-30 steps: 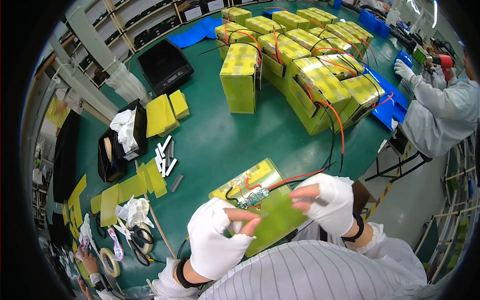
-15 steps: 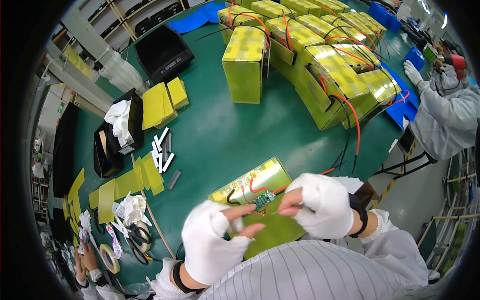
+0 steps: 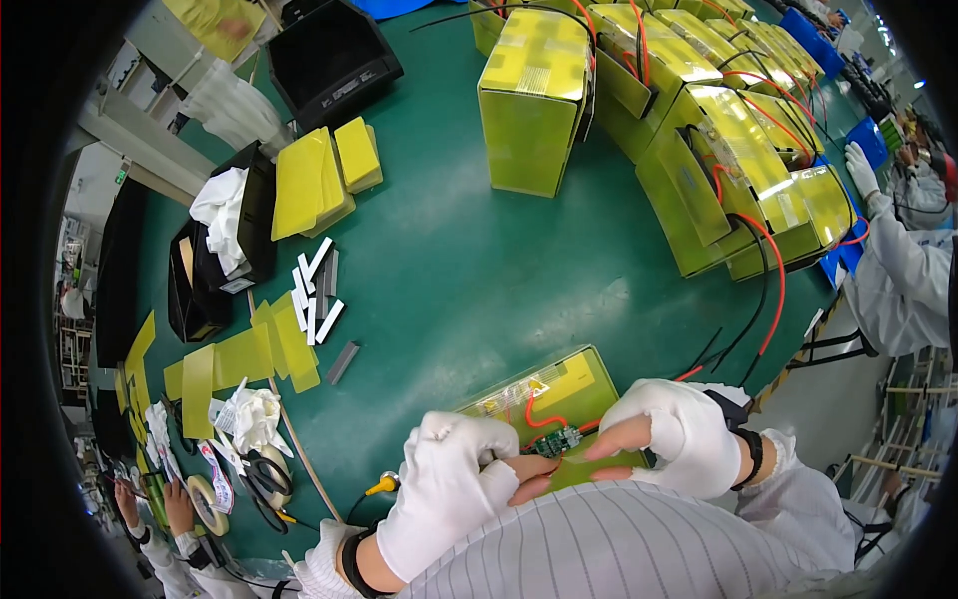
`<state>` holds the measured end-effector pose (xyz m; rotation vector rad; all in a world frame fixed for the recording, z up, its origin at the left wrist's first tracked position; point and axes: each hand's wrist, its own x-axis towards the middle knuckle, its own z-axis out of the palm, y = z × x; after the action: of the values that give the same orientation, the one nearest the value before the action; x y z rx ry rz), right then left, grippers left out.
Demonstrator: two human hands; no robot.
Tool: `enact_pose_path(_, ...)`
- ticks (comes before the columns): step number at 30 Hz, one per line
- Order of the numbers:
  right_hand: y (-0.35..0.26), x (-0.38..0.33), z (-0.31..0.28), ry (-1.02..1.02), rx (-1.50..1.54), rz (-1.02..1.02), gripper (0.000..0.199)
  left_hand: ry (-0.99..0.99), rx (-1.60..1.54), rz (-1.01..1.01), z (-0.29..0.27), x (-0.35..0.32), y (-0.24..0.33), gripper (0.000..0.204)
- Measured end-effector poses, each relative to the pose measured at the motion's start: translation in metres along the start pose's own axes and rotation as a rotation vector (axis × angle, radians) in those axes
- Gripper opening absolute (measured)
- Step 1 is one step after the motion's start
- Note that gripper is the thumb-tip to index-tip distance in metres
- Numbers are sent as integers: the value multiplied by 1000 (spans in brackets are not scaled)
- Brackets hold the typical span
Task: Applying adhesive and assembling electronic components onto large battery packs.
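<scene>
A small green circuit board [image 3: 559, 441] with red wires lies over a yellow-green wrapped battery pack [image 3: 589, 374] in front of me. My left hand [image 3: 454, 479], in a white glove with bare fingertips, is at the board's lower left edge. Its thumb and index finger are drawn close together, the other fingers curled; what lies between the tips is hidden. My right hand [image 3: 684, 439], gloved the same way, hovers over the pack's right side. Its thumb and index finger stand apart with nothing between them.
Finished-looking yellow packs [image 3: 534, 100] with red and black leads crowd the far right. To the left lie yellow sheets [image 3: 309, 185], white and grey strips [image 3: 314, 299], scissors [image 3: 264, 489], tape [image 3: 205, 504] and black bins [image 3: 329, 70]. Co-workers' hands [image 3: 863, 170] show at both sides.
My right fingers have parted from a pinch. My left thumb and index finger have come closer together beside the board. The view has shifted, and a yellow-ended cable now shows left of my left hand.
</scene>
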<state>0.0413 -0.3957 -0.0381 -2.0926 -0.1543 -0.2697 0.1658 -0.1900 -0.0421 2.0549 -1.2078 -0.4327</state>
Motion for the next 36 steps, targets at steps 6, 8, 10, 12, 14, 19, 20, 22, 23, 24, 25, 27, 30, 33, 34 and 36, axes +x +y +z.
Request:
enact_pose_path(6, 2, 4, 7, -47, -89, -43, 31, -49, 4, -132, 0, 0, 2, 27)
enact_pose_path(8, -4, 6, 4, -8, -62, -61, 30, -11, 67, -143, 0, -2, 7, 26)
enact_pose_path(10, -4, 6, 3, 6, -95, -71, 28, 4, 90, -34, -3, -3, 6, 26)
enact_pose_path(12, -5, 5, 2, 21, -129, -78, 27, 17, 112, 77, -4, -5, 6, 25)
enact_pose_path(14, -4, 4, 3, -20, -125, -59, 25, -1, 18, -223, -2, -5, 9, 28)
enact_pose_path(19, -2, 3, 3, -47, -105, -91, 27, 25, 73, 65, -5, -2, 7, 27)
enact_pose_path(20, -1, 4, 4, -40, -102, -112, 29, 81, 72, 100, -4, 0, 7, 26)
enact_pose_path(22, -3, 5, 5, 9, -86, -107, 32, 52, 89, 117, -9, 0, 11, 25)
enact_pose_path(23, -4, 6, 6, 59, -71, -101, 35, 23, 103, 135, -11, -1, 12, 24)
enact_pose_path(24, -4, 7, 7, 61, -74, -98, 35, 21, 101, 139, -12, 1, 11, 24)
enact_pose_path(25, -5, 10, 8, 66, -66, -98, 37, 24, 78, 136, -13, 3, 10, 23)
enact_pose_path(27, -6, 12, 10, 73, -62, -95, 39, 24, 53, 137, -14, 2, 10, 23)
enact_pose_path(30, -8, 15, 12, 55, -126, -105, 40, 48, 83, 93, -17, -1, 12, 24)
enact_pose_path(33, -13, 15, 13, 50, -170, -67, 40, 28, 130, 60, -19, -3, 14, 26)
enact_pose_path(34, -13, 14, 13, 48, -175, -68, 40, 23, 115, 93, -18, -3, 13, 25)
enact_pose_path(36, -13, 14, 13, 93, -192, -90, 43, 22, 97, 128, -18, -2, 14, 25)
